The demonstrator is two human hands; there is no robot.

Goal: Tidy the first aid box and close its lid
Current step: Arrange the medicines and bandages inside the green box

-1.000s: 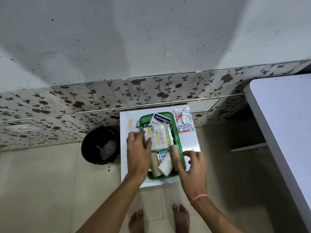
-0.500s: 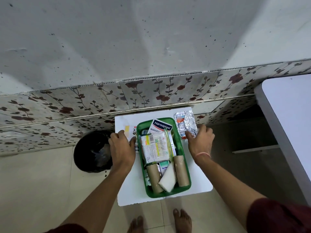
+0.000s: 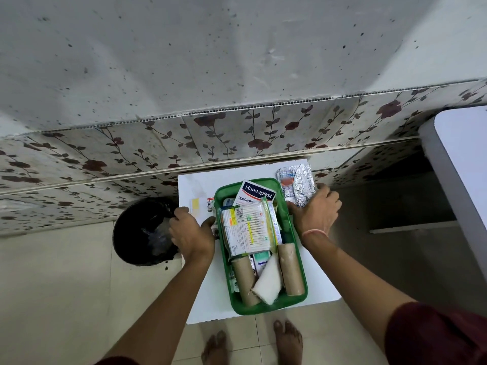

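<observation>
The green first aid box (image 3: pixel 266 308) stands open on a small white table (image 3: pixel 208 299). Inside lie a Hansaplast pack (image 3: pixel 257 194), a clear pack of cotton swabs (image 3: pixel 246 227), two cardboard rolls (image 3: pixel 243 280), a white gauze pad (image 3: pixel 268 283) and small tubes. My left hand (image 3: pixel 193 233) rests palm down on a flat white pack (image 3: pixel 201 206) left of the box, its thumb touching the rim. My right hand (image 3: pixel 316 212) is to the right of the box, with its fingers curled around the near end of the foil blister strips (image 3: pixel 296 181).
A black bin (image 3: pixel 143 230) stands on the floor against the table's left edge. The floral tiled wall (image 3: pixel 237 138) runs just behind the table. A larger pale table (image 3: pixel 463 159) juts in at the right. My bare feet (image 3: pixel 216 346) are below the table's near edge.
Both hands left the box's contents and moved outward: the left onto the flat pack beside the box, the right up to the foil strips. The view came closer to the table.
</observation>
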